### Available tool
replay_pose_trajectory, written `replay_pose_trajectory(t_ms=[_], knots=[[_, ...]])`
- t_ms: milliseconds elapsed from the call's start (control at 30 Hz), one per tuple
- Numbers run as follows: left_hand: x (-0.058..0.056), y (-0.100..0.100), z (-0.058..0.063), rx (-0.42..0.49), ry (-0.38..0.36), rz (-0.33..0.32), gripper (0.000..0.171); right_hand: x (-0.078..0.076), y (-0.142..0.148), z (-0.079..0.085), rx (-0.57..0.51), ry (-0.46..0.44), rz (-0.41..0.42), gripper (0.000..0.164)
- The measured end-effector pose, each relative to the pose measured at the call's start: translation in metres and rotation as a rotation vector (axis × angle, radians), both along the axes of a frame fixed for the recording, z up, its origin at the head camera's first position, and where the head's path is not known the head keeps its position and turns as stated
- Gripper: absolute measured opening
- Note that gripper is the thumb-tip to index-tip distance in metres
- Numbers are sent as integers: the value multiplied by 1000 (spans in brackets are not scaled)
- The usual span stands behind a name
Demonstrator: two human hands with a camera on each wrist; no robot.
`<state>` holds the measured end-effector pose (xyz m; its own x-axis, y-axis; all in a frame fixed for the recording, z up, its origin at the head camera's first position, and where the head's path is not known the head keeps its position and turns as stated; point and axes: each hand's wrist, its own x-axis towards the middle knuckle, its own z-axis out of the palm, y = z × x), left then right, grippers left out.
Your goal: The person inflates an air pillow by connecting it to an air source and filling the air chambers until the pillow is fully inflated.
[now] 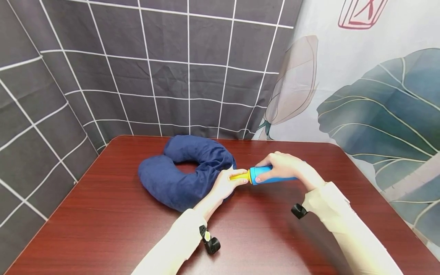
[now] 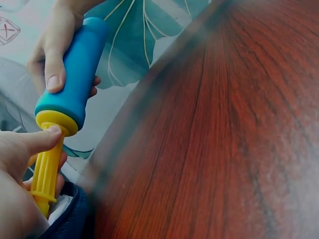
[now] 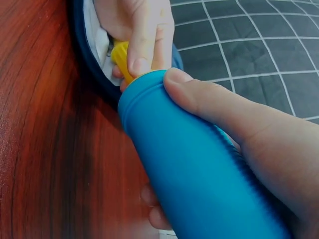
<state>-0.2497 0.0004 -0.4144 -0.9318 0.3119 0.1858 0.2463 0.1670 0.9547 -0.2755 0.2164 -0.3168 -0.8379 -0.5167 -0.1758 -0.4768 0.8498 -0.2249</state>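
Observation:
A blue hand pump [image 1: 257, 175] with a ribbed yellow nozzle [image 2: 47, 172] lies almost level between both hands, above the table. My right hand [image 1: 287, 167] grips its blue barrel, thumb along the top near the collar. Around the yellow nozzle curl the fingers of my left hand [image 1: 225, 185], its thumb pressed just below the collar. The nozzle's tip points into an opening of the navy U-shaped neck pillow [image 1: 165, 179], where white lining [image 3: 91, 37] shows. Left fingers partly hide where the tip meets the pillow.
A reddish-brown wooden table [image 1: 103, 221] carries the pillow, left of the pump. Behind stands a dark grey curtain [image 1: 168, 82] with a white grid, and at the right a white cloth with large leaf prints [image 1: 388, 110]. Each wrist wears a small black camera [image 1: 212, 245].

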Motion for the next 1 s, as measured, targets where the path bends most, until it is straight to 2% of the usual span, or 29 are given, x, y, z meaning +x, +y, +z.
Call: replay_pose_trajectory(t_ms=[400,700,867,1000], knots=[[-1,2,-2,-58,34,52,33,1,14,6,-2,-20,-4,59],[-1,2,-2,-61,61,58,31,4,49,16,-38,-47,-13,61],[0,1,-2,-62,85,55,30,12,66,22,-31,-14,-33,61],[2,1,-1,-56,66,49,30,18,79,25,-30,10,-54,58]])
